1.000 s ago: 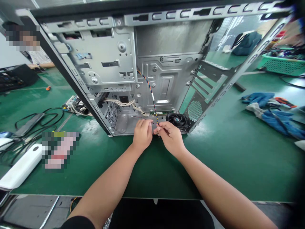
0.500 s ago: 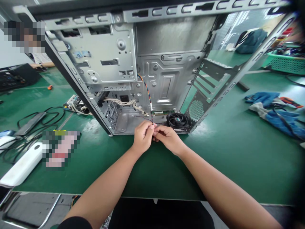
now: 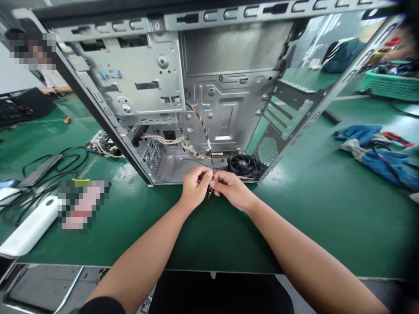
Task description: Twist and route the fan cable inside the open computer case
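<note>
A twisted multicoloured cable (image 3: pixel 203 126) runs down from the drive bay of an open computer case (image 3: pixel 225 83). Its lower end passes between my hands, in front of the case's bottom edge. My left hand (image 3: pixel 195 185) pinches the cable between thumb and fingers. Close beside it, my right hand (image 3: pixel 234 189) is also closed on the cable. A short loose end hangs below the fingertips; its tip is too small to make out. Inside the case floor, a black cooling fan (image 3: pixel 242 165) sits just behind my right hand, and a bundle of pale wires (image 3: pixel 166 139) lies farther left.
On the green table (image 3: pixel 314 218) are blue gloves (image 3: pixel 379 152) at the right and a green basket (image 3: pixel 391 87) behind them. To the left lie a white power bank-like bar (image 3: pixel 32 226), black cords (image 3: pixel 62 159) and a circuit board (image 3: pixel 104 144). A person shows at the far left.
The cable's lower part has shifted slightly to the right between my fingers, and more of its loose end shows below them. Both hands stay close together; the view has moved a little.
</note>
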A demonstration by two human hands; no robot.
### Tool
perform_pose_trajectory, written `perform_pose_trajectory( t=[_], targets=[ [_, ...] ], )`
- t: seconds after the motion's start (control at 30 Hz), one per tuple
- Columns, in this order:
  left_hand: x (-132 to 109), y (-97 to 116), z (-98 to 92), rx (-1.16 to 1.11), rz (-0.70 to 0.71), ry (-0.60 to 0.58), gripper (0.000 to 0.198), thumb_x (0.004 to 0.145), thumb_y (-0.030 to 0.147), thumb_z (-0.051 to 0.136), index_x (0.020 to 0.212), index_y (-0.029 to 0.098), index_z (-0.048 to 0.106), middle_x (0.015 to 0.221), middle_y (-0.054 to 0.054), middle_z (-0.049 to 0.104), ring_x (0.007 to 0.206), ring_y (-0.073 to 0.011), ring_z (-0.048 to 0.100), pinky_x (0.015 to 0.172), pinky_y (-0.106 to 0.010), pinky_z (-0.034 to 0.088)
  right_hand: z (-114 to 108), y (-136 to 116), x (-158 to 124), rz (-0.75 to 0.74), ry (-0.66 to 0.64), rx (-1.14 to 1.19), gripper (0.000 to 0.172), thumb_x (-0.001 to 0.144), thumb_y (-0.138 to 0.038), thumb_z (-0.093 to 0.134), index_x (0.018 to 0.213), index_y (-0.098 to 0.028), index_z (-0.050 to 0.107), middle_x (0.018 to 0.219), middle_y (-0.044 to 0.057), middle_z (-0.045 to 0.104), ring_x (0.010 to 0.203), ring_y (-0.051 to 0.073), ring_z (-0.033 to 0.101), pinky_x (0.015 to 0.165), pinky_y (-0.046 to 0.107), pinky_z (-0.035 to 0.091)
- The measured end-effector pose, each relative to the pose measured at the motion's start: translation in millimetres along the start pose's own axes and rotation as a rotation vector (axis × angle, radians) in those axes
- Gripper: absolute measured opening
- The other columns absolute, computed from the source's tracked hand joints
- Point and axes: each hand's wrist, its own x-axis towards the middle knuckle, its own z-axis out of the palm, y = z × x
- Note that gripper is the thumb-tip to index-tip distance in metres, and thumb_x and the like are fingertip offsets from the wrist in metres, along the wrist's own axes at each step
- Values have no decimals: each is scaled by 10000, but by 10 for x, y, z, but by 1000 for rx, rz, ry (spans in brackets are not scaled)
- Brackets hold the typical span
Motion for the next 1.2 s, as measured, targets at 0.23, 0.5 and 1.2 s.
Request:
perform_pose_trajectory(
  t=[0.23, 0.5, 1.2],
  targets=[
    [-102, 19, -24, 11, 142, -57, 258, 954, 365, 423, 899, 169, 581, 737, -24, 610, 664, -129, 573, 647, -269, 473, -42, -120, -14, -49, 145, 101, 243, 799, -406, 686, 797, -191, 571, 650, -47, 529, 557, 85, 482, 551, 241, 397],
    [-164, 2, 48, 294, 283, -51, 187, 870, 304, 583, 1013, 185, 561, 834, -33, 651, 701, -133, 599, 663, -265, 493, -40, -247, -19, -82, 324, 228, 257, 735, -395, 726, 766, -215, 545, 715, -41, 531, 550, 77, 472, 546, 243, 415],
    [-121, -15, -34, 453, 408, -19, 174, 904, 288, 545, 987, 194, 665, 871, -58, 583, 772, -151, 582, 700, -288, 507, -85, -108, -15, 15, 287, -116, 452, 836, -583, 575, 620, -197, 479, 541, -42, 441, 494, 90, 380, 460, 239, 278]
  ],
)
